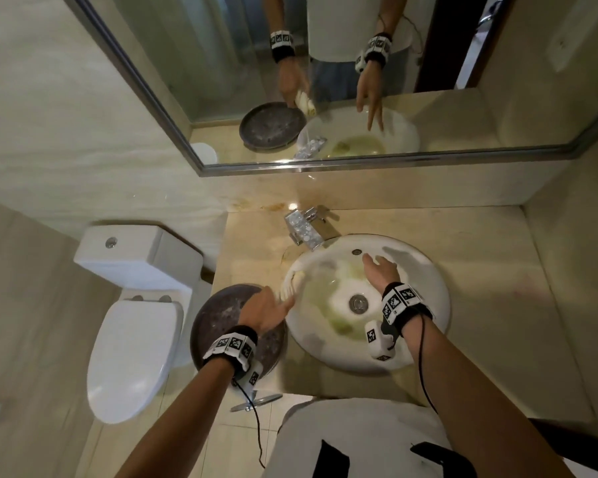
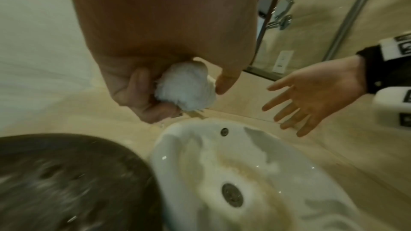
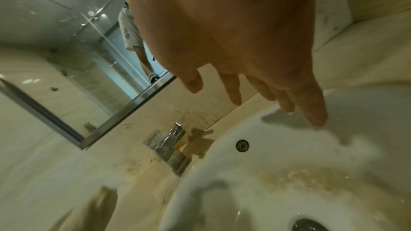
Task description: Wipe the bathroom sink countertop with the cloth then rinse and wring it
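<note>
My left hand point(image 1: 268, 310) grips a rolled white cloth point(image 1: 292, 283) over the left rim of the round white sink point(image 1: 428, 270); the left wrist view shows the cloth point(image 2: 185, 88) bunched between curled fingers and thumb. My right hand point(image 1: 380, 269) hovers open above the far side of the basin, fingers straight and holding nothing; it also shows as my right hand point(image 2: 311, 92) in the left wrist view and close up as my right hand point(image 3: 255, 83) in the right wrist view. The basin holds yellowish residue around the drain point(image 1: 358, 302). The beige countertop point(image 1: 497, 257) surrounds the sink.
A chrome faucet point(image 1: 304, 229) stands at the sink's back left, with no stream visible. A dark round tray point(image 1: 221, 315) sits on the counter left of the sink, under my left wrist. A white toilet point(image 1: 135, 305) is further left. A mirror point(image 1: 325, 81) covers the back wall.
</note>
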